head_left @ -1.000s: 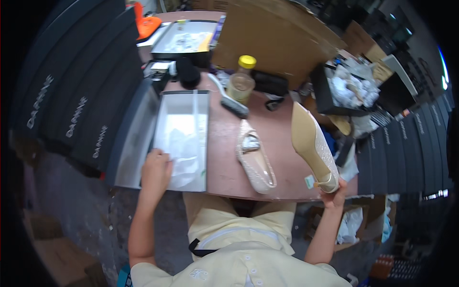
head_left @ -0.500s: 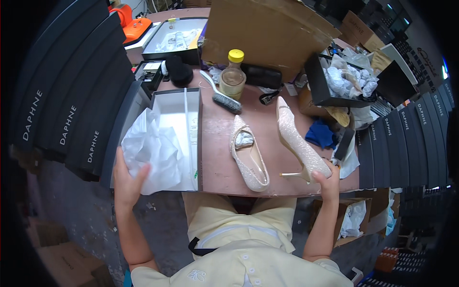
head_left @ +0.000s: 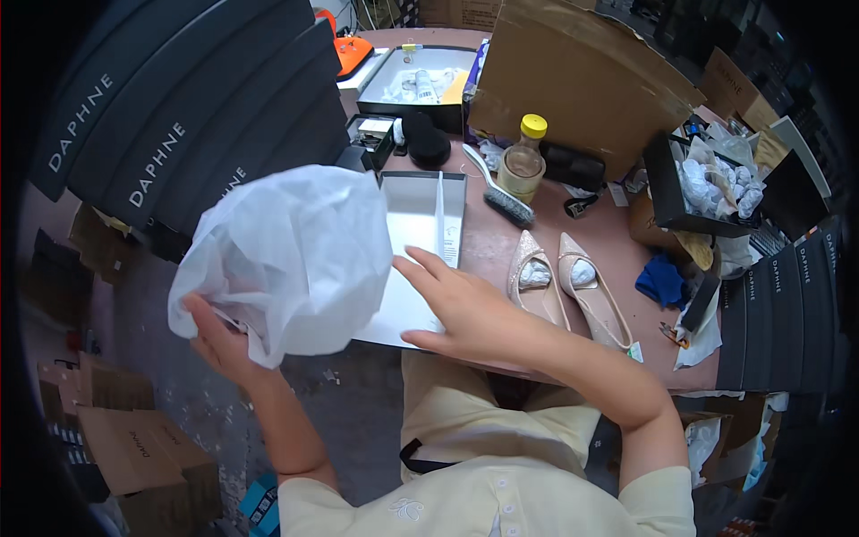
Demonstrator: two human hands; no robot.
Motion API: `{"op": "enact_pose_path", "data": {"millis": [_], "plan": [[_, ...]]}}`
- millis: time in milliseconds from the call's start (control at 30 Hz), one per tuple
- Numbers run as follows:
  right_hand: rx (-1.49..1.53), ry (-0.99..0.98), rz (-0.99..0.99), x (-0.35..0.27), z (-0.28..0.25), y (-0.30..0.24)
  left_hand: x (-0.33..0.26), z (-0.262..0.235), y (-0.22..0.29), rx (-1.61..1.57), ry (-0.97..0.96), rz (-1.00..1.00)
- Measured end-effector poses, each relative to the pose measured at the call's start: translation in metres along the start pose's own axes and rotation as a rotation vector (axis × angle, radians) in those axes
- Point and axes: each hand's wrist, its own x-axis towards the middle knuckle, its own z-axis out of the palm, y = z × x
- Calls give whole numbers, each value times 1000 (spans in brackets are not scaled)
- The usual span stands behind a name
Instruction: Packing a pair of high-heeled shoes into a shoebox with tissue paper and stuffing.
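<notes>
My left hand [head_left: 219, 336] grips a large bunch of crumpled white tissue paper [head_left: 286, 255], lifted up to the left of an open white shoe box [head_left: 420, 233]. My right hand [head_left: 465, 309] is spread flat, fingers apart, over the near end of that box, touching its bottom. Two beige pointed pumps [head_left: 568, 286] stuffed with white paper lie side by side on the brown table [head_left: 488, 251], just right of the box.
Stacked black shoe boxes [head_left: 179, 116] fill the left. A brush [head_left: 497, 192], a yellow-capped bottle [head_left: 523, 157], a cardboard sheet [head_left: 573, 80] and a black bin of paper wads [head_left: 707, 183] sit behind. More black boxes [head_left: 796, 304] stand right. Cardboard boxes [head_left: 134, 438] lie on the floor.
My left hand has lifted the tissue paper out of the box. My right hand let go of the shoe, which now lies beside the other, and moved onto the box.
</notes>
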Motion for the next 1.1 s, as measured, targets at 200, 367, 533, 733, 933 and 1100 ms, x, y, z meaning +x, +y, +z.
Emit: {"op": "enact_pose_path", "data": {"millis": [200, 367, 533, 733, 933, 1100], "plan": [[-54, 641, -179, 28, -25, -40, -1, 19, 41, 491, -422, 523], [-181, 667, -231, 31, -54, -61, 3, 60, 47, 399, -506, 833], [-93, 404, -169, 43, -67, -15, 28, 73, 52, 655, -448, 830], [-1, 484, -126, -48, -93, -27, 64, 58, 60, 786, -550, 471], [-512, -67, 520, -141, 8, 26, 96, 106, 72, 223, -850, 139], [-295, 285, 540, -155, 9, 45, 59, 172, 91, 510, -352, 732]]}}
